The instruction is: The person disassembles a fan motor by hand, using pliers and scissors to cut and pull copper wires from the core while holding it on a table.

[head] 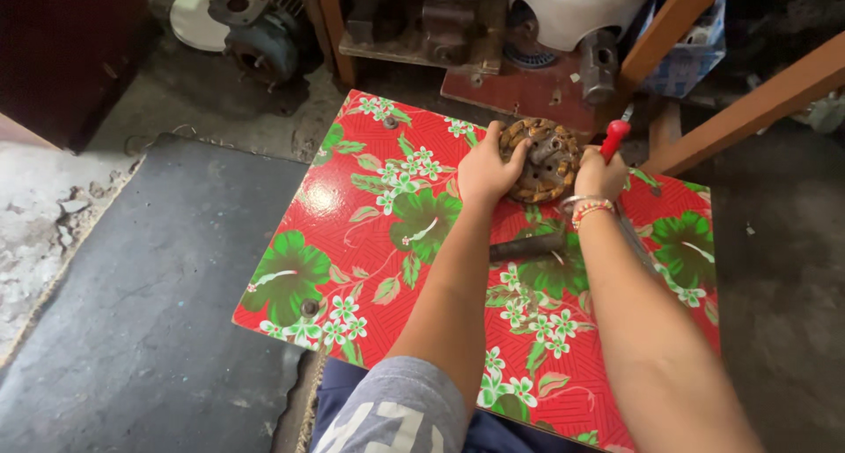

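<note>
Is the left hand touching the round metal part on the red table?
Touching. The head view shows the left hand with its fingers wrapped over the left edge of the round metal part, no gap between them.

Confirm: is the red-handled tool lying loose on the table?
No, the right hand grips the red-handled tool upright beside the round wound coil part, which the left hand steadies.

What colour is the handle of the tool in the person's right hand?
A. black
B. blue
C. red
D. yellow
C: the right hand grips a tool whose handle sticks up bright red beside the round coil part, which the left hand steadies on the table.
</note>
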